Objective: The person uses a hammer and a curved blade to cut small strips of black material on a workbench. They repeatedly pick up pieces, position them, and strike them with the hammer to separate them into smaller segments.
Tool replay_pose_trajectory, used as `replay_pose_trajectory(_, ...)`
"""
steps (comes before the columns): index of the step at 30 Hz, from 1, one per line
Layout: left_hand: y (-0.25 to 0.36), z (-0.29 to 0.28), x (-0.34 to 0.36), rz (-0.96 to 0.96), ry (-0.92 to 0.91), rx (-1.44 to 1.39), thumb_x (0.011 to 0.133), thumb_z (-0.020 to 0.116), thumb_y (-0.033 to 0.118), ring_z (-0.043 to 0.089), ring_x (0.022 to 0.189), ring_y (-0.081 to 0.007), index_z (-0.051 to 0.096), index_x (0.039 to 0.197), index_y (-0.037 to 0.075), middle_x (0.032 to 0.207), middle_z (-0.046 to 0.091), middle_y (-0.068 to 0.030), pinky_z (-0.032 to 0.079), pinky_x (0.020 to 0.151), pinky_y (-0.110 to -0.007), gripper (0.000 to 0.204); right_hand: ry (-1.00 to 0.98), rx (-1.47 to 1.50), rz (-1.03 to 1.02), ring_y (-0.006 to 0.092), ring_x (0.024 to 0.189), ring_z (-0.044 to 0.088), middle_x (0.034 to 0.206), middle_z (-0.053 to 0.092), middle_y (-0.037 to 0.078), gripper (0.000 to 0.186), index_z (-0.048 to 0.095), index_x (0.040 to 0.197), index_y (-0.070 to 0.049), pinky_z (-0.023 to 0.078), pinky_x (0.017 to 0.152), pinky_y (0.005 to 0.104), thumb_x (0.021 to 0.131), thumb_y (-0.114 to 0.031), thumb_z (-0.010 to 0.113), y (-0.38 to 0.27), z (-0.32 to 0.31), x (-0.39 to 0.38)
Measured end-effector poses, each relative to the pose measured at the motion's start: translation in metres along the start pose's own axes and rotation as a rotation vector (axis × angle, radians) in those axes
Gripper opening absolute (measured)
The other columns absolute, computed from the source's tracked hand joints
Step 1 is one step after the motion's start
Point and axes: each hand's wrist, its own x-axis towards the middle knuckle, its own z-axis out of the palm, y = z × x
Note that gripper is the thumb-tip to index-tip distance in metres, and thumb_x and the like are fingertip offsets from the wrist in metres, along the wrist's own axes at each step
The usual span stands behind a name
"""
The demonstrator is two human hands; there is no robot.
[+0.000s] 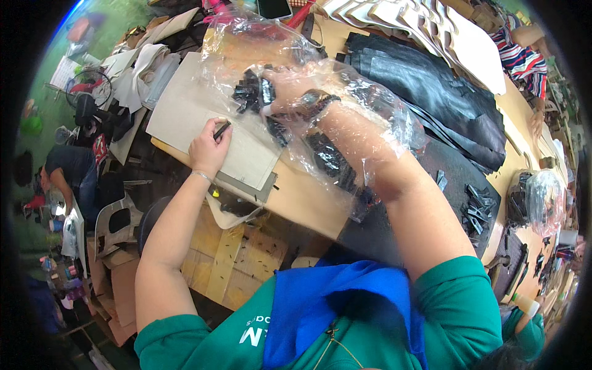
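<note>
My left hand (208, 147) is closed around a small dark strip-like piece (222, 130) above a pale grey board. My right hand (288, 89) is inside a clear plastic bag (376, 98), whose film also covers part of the forearm. Its thumb and fingers close on small black pieces (266, 92), seen through shiny film. A cluster of similar black pieces (245, 94) lies just left of those fingers. More dark pieces (327, 154) show through the bag under my right wrist; glare blurs their shape.
Black leather-like sheets (431, 98) are stacked beyond my right arm, with white curved panels (425, 31) behind. Loose black pieces (480, 206) lie on a dark mat at right. A phone (274, 8) rests at the far edge. Another person (71, 176) bends over at left.
</note>
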Motion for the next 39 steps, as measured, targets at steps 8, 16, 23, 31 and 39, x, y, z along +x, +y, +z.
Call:
replay_pose_trajectory(8, -0.008, 0.013, 0.009, 0.055, 0.075, 0.015, 0.087, 0.066, 0.047, 0.068, 0.075, -0.0308, 0.068, 0.108, 0.018, 0.079, 0.07, -0.0102, 0.051, 0.068, -0.042, 0.036, 0.282, 0.102, -0.14, 0.0372, 0.102, 0.063, 0.102, 0.064, 0.018, 0.042, 0.056, 0.123, -0.017, 0.051, 0.085, 0.047, 0.083, -0.014, 0.068, 0.028, 0.007, -0.08)
replay_pose_trajectory(16, 0.036, 0.04, 0.061, -0.248, -0.148, -0.762, 0.088, 0.072, 0.044, 0.059, 0.088, -0.0142, 0.065, 0.11, -0.007, 0.096, 0.069, -0.0083, 0.045, 0.082, -0.027, 0.057, 0.491, 0.038, -0.243, 0.0342, 0.081, 0.069, 0.084, 0.067, 0.014, 0.036, 0.064, 0.113, -0.021, 0.054, 0.068, 0.045, 0.079, -0.012, 0.065, 0.037, 0.022, -0.127)
replay_pose_trajectory(23, 0.046, 0.056, 0.12, -0.124, 0.085, -0.913, 0.086, 0.078, 0.025, 0.058, 0.092, -0.015, 0.062, 0.114, -0.008, 0.105, 0.066, -0.0077, 0.046, 0.084, -0.029, 0.046, 0.527, -0.097, -0.267, 0.0354, 0.094, 0.065, 0.1, 0.065, 0.014, 0.05, 0.06, 0.119, -0.023, 0.054, 0.074, 0.0454, 0.073, -0.007, 0.067, 0.053, -0.011, -0.223)
replay_pose_trajectory(31, 0.002, 0.019, 0.194, -0.156, 0.262, -0.833, 0.081, 0.082, 0.023, 0.06, 0.088, -0.0164, 0.062, 0.108, -0.006, 0.104, 0.066, -0.011, 0.048, 0.078, -0.03, 0.045, 0.229, -0.053, 0.004, 0.0317, 0.116, 0.058, 0.123, 0.061, 0.012, 0.063, 0.051, 0.132, -0.02, 0.052, 0.09, 0.0448, 0.075, -0.02, 0.076, 0.09, -0.028, -0.329)
replay_pose_trajectory(39, 0.037, 0.02, 0.151, -0.228, 0.863, -0.966, 0.084, 0.077, 0.019, 0.062, 0.09, -0.0191, 0.058, 0.114, -0.007, 0.106, 0.066, -0.0135, 0.051, 0.076, -0.034, 0.044, 0.169, 0.047, 0.106, 0.0384, 0.144, 0.028, 0.157, 0.026, 0.015, 0.12, 0.024, 0.154, -0.02, 0.023, 0.108, 0.0723, 0.058, -0.061, 0.084, 0.09, -0.033, -0.361)
